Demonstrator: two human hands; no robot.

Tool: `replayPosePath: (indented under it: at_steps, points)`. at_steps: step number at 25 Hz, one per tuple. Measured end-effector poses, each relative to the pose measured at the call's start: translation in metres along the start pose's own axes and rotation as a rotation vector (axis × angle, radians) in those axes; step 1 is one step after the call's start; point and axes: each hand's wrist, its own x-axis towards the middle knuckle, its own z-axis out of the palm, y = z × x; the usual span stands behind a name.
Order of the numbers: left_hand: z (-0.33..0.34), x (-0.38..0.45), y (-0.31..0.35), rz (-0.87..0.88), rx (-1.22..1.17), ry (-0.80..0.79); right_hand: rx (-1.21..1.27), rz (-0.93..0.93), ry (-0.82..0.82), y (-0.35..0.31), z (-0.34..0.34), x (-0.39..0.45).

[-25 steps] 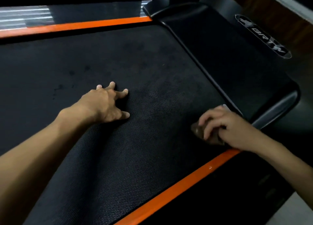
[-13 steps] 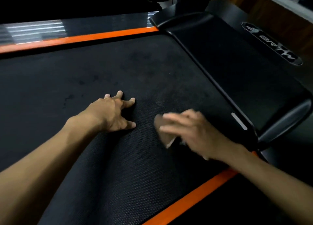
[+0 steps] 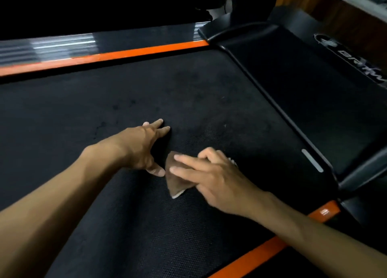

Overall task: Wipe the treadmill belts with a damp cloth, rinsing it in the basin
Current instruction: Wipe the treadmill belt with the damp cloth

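Observation:
The black textured treadmill belt [image 3: 88, 225] fills most of the head view, with darker smudges near its middle. My right hand [image 3: 211, 177] presses a small folded brown cloth [image 3: 177, 182] flat onto the belt, fingers stretched over it. A pale corner of the cloth sticks out below the fingers. My left hand [image 3: 144, 145] rests on the belt with fingers spread, its thumb almost touching the cloth's left edge. No basin is in view.
Orange side rails run along the far edge [image 3: 125, 53] and the near edge [image 3: 261, 250] of the belt. The black motor cover [image 3: 303, 93] with a logo lies to the right, a black upright post [image 3: 251, 3] behind it, and a wooden wall at the top right.
My right hand has slid the cloth leftward across the belt, from beside the motor cover to next to my left thumb. My left hand has stayed planted on the belt.

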Motion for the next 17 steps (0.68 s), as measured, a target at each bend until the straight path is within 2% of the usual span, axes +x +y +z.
replayPosePath:
  at_steps: [1, 3, 5, 7, 8, 9, 11, 14, 16, 17]
  points:
    - [0.002, 0.000, -0.003, -0.006, -0.023, 0.011, -0.048, -0.056, -0.007, 0.016, -0.003, 0.003]
    - [0.006, 0.000, -0.007, -0.052, -0.073, 0.024, -0.196, 0.055, 0.089, 0.067, -0.008, 0.017]
    - [0.007, -0.001, -0.008, -0.109, -0.043, 0.036, -0.299, 0.415, 0.203, 0.117, -0.024, 0.033]
    - [0.005, -0.001, -0.010, -0.142, -0.017, 0.033, -0.237, 0.844, 0.270, 0.139, -0.033, 0.049]
    - [0.004, 0.001, -0.010, -0.143, -0.034, 0.026, -0.238, 0.916, 0.273, 0.135, -0.031, 0.057]
    - [0.005, 0.001, -0.012, -0.135, -0.056, 0.016, -0.262, 0.868, 0.269, 0.122, -0.026, 0.064]
    - [0.007, 0.002, -0.015, -0.117, -0.054, 0.013, -0.225, 0.568, 0.279, 0.082, -0.006, 0.069]
    - [0.002, 0.001, -0.016, -0.104, 0.024, -0.002, -0.061, 0.131, 0.121, 0.025, 0.018, 0.048]
    - [-0.004, -0.002, -0.023, -0.078, 0.045, -0.023, -0.013, -0.061, 0.037, 0.041, 0.006, 0.045]
    - [-0.007, -0.003, -0.027, -0.057, 0.052, -0.024, -0.061, -0.074, 0.037, 0.061, 0.000, 0.048]
